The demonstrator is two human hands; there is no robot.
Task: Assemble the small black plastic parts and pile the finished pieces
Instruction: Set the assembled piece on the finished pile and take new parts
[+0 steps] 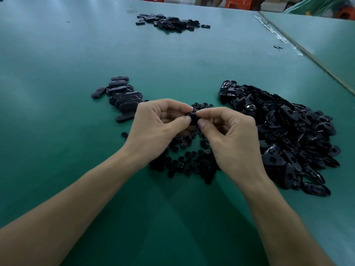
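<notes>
Far left on the green table (57, 54): a pile of closed oval pieces (123, 98), lying flat and overlapping, well clear of my grip. Moving in, my left hand (155, 127) is up off the table, thumb and forefinger curled in, pinching the left end of a small black part (193, 119). Way back beyond those knuckles, a far pile (169, 22) of dark pieces sits on the other side of the table, well apart from everything here.

Dead centre now. The black part hangs between both hands, held above the small round bits (184, 160) scattered on the table under my wrists. My fingers (206, 125) cover most of it, so I can't tell its exact shape.

My right hand (232, 135) has the other end, thumb below, forefinger on top, clamped tight. The tips of both hands nearly meet across the part.

Far right, just beside that hand, lies a big heap of open shells (284, 135), many with their hollow sides showing.
</notes>
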